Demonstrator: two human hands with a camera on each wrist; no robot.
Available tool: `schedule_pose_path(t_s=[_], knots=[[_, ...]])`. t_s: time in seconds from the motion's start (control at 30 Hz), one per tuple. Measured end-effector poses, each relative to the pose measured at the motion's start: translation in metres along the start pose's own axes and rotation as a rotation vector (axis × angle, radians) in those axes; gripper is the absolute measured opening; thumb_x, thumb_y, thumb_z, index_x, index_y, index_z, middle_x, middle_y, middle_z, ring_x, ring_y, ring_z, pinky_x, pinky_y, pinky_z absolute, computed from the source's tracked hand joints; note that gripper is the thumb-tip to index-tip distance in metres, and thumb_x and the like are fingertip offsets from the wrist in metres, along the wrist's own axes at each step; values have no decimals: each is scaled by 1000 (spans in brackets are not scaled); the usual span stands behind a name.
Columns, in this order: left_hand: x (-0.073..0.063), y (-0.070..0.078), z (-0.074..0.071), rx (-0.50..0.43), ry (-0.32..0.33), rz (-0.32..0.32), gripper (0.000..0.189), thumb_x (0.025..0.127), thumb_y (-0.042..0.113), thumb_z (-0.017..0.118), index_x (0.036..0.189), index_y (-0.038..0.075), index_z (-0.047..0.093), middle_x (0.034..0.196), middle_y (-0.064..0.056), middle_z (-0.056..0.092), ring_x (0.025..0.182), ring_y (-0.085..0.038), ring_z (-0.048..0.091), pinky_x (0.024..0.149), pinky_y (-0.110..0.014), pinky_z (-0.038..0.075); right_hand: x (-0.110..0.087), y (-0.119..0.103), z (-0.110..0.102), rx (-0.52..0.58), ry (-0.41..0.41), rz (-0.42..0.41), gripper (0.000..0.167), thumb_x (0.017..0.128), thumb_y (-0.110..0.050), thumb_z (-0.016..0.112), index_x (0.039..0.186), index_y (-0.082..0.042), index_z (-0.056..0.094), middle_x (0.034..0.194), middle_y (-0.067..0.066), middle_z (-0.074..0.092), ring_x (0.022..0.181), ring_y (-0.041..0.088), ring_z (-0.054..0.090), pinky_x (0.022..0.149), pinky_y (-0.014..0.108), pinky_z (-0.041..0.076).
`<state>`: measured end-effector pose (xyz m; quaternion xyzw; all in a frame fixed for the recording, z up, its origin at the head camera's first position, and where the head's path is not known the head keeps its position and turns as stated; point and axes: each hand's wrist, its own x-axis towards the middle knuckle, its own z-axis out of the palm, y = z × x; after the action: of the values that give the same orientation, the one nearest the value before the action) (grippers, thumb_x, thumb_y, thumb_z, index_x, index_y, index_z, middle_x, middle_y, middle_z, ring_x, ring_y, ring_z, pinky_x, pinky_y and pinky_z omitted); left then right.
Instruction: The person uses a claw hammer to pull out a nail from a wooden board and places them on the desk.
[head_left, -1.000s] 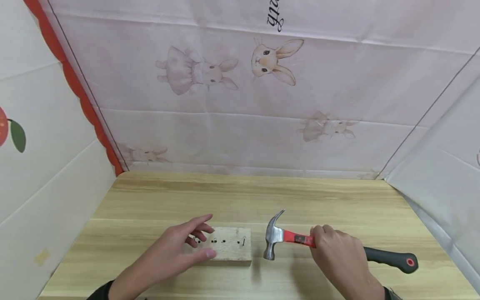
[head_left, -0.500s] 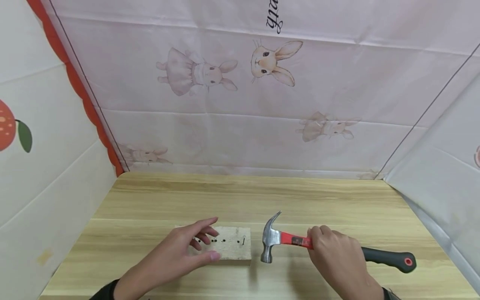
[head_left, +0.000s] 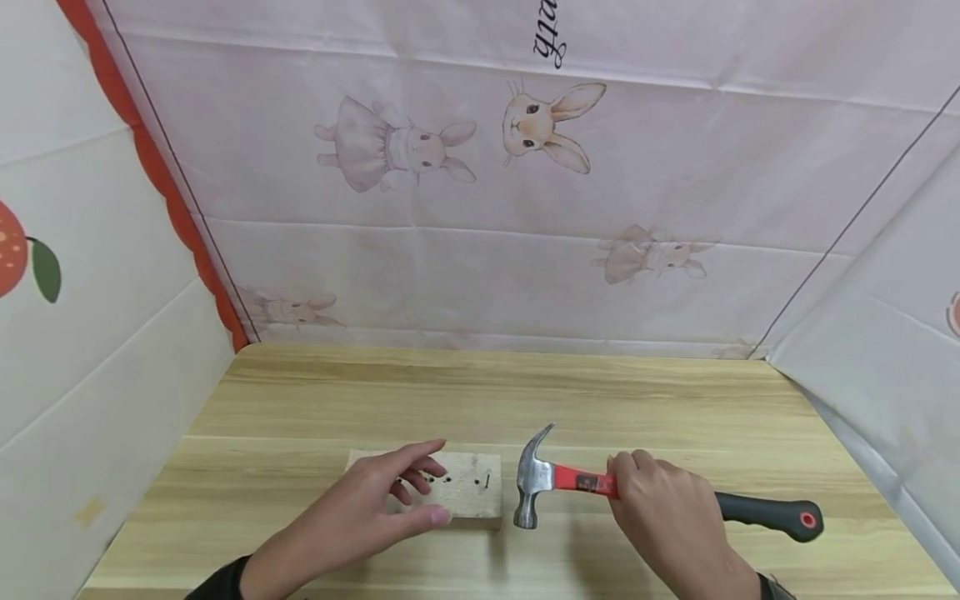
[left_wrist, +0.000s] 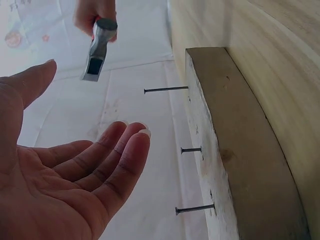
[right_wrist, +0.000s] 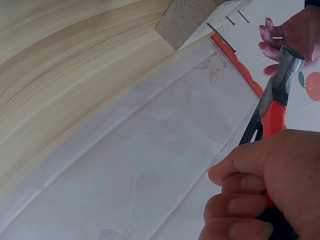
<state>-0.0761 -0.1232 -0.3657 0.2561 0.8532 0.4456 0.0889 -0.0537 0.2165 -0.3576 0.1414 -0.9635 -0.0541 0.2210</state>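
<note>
A pale wooden block (head_left: 468, 500) lies flat on the table, with three nails standing out of its top face in the left wrist view, one nail (left_wrist: 167, 89) taller than the middle nail (left_wrist: 191, 150). My left hand (head_left: 375, 500) hovers over the block's left part, fingers spread and relaxed, holding nothing, and hides some of the block in the head view. To the right, my right hand (head_left: 663, 504) grips a claw hammer (head_left: 585, 481) by its red and black handle. The steel hammer head (right_wrist: 287, 67) hangs just right of the block, claw pointing away from me.
The wood-grain table (head_left: 450, 392) reaches back to a pale sheet (head_left: 465, 275) printed with rabbits. White sheets (head_left: 97, 350) rise at the left and right sides, the left one edged in red.
The hammer in my right hand has shifted slightly left, closer to the block. My left hand has drifted a little right over it.
</note>
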Motion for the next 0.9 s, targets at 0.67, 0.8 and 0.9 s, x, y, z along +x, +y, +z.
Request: schedule_pose_path(t_s=[0.67,0.8,0.9], knots=[[5,2,10,-67,-46,-3,70,94,48,75,149,9,54,124,-5,73,99,-10,70,83,-24,60,-1,-9,-2,6,56,-52,20,76,-10,86,73,-11,66,54,-8,34,47,4,23,43,16,15],[6,3,11,-84,-70,-20,71,94,48,74,149,8,54,125,-5,72,98,-7,69,83,-25,60,-1,-12,-3,11,44,-56,19,77,-11,86,74,-11,67,54,-8,36,47,4,24,43,17,17],[7,3,12,-91,-77,-23,71,94,48,75,149,8,54,125,-5,72,97,-4,68,82,-25,60,0,-15,-3,20,26,-53,18,76,-11,86,74,-11,68,55,-8,37,47,4,24,43,17,18]])
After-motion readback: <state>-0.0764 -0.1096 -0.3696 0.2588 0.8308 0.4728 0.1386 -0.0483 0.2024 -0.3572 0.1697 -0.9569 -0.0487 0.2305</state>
